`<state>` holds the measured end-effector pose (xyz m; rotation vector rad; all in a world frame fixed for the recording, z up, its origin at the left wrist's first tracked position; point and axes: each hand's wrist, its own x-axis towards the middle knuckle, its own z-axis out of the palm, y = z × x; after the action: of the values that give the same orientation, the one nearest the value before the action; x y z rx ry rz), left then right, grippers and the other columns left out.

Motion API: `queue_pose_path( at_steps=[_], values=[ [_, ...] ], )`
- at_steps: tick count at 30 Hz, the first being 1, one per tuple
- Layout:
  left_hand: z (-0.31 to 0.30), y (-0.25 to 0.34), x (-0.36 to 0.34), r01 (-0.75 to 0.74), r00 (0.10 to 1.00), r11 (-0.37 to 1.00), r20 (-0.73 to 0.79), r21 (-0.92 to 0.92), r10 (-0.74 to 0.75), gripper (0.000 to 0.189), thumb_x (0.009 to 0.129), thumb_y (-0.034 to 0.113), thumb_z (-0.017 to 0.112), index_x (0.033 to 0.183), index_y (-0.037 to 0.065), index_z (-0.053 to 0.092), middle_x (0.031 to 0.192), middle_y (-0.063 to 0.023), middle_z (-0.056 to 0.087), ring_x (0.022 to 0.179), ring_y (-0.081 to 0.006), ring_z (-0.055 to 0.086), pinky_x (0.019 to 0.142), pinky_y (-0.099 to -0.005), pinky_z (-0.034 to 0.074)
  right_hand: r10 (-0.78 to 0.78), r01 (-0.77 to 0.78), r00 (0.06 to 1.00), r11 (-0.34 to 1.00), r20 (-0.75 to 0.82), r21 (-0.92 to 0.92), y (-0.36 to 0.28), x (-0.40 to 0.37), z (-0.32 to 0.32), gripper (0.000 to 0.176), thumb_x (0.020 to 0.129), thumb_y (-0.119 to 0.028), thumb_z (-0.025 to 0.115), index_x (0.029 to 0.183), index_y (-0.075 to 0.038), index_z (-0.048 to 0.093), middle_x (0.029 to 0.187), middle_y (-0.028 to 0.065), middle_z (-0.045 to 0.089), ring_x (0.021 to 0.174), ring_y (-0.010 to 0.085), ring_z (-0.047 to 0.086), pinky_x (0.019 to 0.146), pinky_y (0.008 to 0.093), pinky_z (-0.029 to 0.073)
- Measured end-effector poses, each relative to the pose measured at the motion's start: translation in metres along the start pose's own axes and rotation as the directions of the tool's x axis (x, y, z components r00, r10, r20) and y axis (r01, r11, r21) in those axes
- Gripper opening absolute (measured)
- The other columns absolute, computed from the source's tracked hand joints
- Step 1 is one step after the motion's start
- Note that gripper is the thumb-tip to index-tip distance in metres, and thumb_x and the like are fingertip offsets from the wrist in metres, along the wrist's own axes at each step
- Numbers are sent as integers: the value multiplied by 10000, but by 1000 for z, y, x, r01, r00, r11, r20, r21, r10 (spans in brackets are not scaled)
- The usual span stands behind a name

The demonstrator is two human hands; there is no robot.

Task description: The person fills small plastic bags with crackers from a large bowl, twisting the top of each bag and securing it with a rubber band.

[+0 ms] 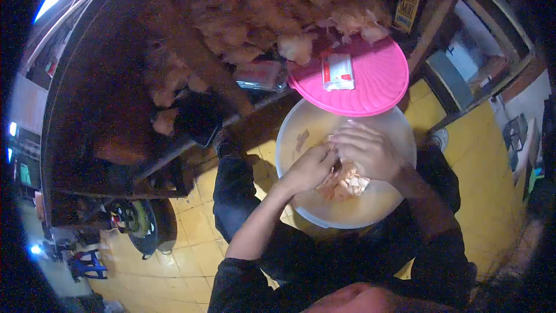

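Note:
A translucent round tub (382, 203) stands between the knees. Low inside it lies a small heap of pale, thin flaky pieces (352, 183). Both of my hands meet over the tub, above that heap. My left hand (313, 168) has its fingers curled inward, their tips against the other hand. Bent fingers of my right hand (368, 149) are pressed together beside them. What they grip is hidden between them; I cannot tell what it is. A pink lid (376, 75) overlaps the tub's far rim, with a small clear packet with red print (337, 72) on it.
A dark wooden table (174, 159) ahead carries a large pile of pale brown pieces (249, 11), clear packets (259, 75) and a black object (198, 119). A lettered box (408, 4) stands at the far right. On the yellow tiled floor (200, 220) sits a dark wok-like pan (159, 229).

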<state>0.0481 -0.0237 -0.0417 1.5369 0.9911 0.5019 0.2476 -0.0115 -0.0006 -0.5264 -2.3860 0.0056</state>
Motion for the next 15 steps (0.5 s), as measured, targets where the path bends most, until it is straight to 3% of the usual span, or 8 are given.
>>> queue_pose_path(
  at_steps=[2,3,5,6,7,9,13,15],
  values=[
    [6,20,-6,-195,936,921,-217,337,277,261,957,219,468,888,-18,552,703,-174,626,643,-354,602,637,-422,454,250,-247,967,967,-41,58,-3,-4,3,111,750,-134,675,849,-83,668,892,62,685,921,265,640,836,420,485],
    [6,31,-9,-198,940,921,-203,336,276,261,957,219,468,888,-18,552,703,-174,626,643,-354,602,637,-422,454,293,-290,956,953,-26,90,-3,-6,2,104,752,-115,671,847,-72,672,862,79,687,885,271,644,831,419,486],
    [0,49,-13,-94,945,719,-166,689,283,190,939,165,477,1014,11,559,836,-206,621,779,-389,620,719,-505,475,396,-386,918,906,-25,173,-7,-4,0,81,773,-98,663,843,-59,671,859,90,685,874,269,646,829,410,487],
    [1,49,-12,-97,946,717,-161,690,283,190,939,165,477,1014,11,559,836,-206,621,779,-389,620,719,-505,475,484,-464,875,847,-13,260,-8,-3,0,60,794,-80,655,840,-46,669,855,102,684,863,268,648,828,400,489],
    [2,49,-11,-155,897,691,-192,706,397,160,922,164,528,956,12,568,801,-185,609,737,-381,600,707,-481,461,485,-466,874,846,-14,260,-8,-4,3,60,794,-80,655,840,-46,669,855,102,684,863,268,648,828,400,489],
    [5,46,-7,-211,833,658,-219,723,508,149,905,163,580,898,14,577,766,-164,597,694,-373,580,695,-457,446,732,-618,681,554,28,557,-6,-7,11,64,849,-78,645,834,-16,656,859,112,684,857,253,657,818,382,496],
    [7,42,-3,-352,757,756,-308,552,577,154,861,120,674,927,7,594,768,-126,573,663,-234,574,595,-343,457,744,-601,668,526,17,601,-6,-1,8,77,875,-74,658,849,-2,666,857,98,685,859,199,657,798,335,508],
    [8,46,-4,-398,731,771,-336,498,594,158,841,101,707,903,5,597,766,-105,564,645,-190,552,579,-304,439,832,-467,535,145,148,872,-10,6,5,77,861,-70,690,884,3,688,886,82,683,875,146,644,788,294,513]
  ],
)
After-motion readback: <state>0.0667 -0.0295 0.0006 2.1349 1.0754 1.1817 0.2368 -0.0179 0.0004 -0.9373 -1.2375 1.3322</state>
